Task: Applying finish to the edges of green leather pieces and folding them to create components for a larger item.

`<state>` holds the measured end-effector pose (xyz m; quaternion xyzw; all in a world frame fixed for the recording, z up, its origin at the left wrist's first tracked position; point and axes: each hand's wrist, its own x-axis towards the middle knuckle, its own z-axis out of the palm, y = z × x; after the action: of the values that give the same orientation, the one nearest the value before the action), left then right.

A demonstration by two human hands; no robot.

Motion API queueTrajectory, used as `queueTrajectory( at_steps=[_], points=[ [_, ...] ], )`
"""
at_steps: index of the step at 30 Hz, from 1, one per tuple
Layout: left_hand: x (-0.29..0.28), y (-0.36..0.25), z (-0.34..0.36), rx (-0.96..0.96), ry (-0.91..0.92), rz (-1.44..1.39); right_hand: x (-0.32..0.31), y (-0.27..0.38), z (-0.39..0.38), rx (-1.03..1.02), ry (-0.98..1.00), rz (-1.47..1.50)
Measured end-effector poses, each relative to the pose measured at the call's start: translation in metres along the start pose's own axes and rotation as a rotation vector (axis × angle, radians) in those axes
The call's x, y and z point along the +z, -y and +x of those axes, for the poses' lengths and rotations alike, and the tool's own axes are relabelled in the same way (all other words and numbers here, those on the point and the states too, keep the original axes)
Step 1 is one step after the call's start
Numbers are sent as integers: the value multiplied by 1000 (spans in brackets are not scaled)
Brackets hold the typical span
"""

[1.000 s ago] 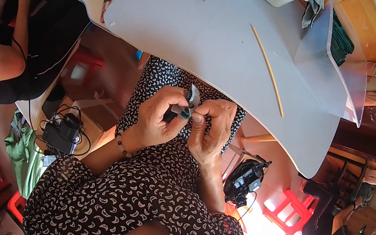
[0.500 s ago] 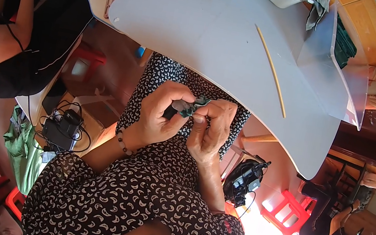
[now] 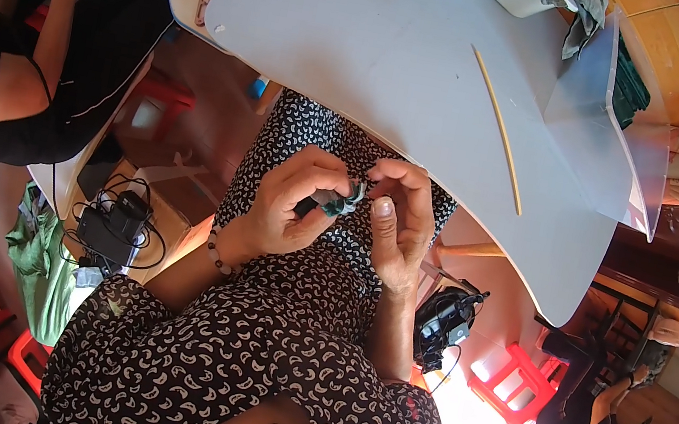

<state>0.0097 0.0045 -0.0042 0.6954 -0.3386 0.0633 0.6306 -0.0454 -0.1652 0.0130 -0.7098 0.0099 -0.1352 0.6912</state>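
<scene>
My left hand (image 3: pixel 295 204) is closed on a small crumpled piece of green and grey fabric (image 3: pixel 345 201) above my lap in patterned black clothing (image 3: pixel 294 313). Just right of it, my right hand (image 3: pixel 399 223) has its thumb and curved fingers apart, with nothing visible gripped; its fingertips are close to the piece. A bracelet of beads circles my left wrist. The piece is partly hidden by my left fingers, so its shape is unclear.
The pale table (image 3: pixel 344 31) ahead holds a thin wooden stick (image 3: pixel 496 131), snips (image 3: pixel 206 2) and a clear box (image 3: pixel 583 119) with green cloth. A co-worker's arm (image 3: pixel 48 61) is at left, another person (image 3: pixel 585 419) at right. Chargers (image 3: pixel 120 219) and a black object (image 3: pixel 439 325) flank me.
My right fingers have parted from the fabric piece and spread, the thumb lifting away to the right. My left hand has risen slightly, still holding the piece, which has turned.
</scene>
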Motion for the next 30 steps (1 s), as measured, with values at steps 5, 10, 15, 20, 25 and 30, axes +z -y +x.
queueTrajectory(
  at_steps=[5, 10, 15, 20, 25, 30],
  points=[
    [-1, 2, 0, 23, 33, 0, -7, -3, 6, -68, 133, 1],
    [-3, 9, -3, 77, 112, -9, -9, 3, 7, 212, 250, 328],
    [-1, 3, 0, 32, 62, -20, -7, 1, 5, 286, 225, 416],
    [-3, 7, -3, 50, 74, 15, -7, -3, 4, 303, 215, 436],
    [-5, 11, -7, 54, 64, 3, -2, -2, 4, 324, 179, 453],
    [-6, 13, -6, -16, 46, -9, 9, -4, 1, 270, 93, 376]
  ],
)
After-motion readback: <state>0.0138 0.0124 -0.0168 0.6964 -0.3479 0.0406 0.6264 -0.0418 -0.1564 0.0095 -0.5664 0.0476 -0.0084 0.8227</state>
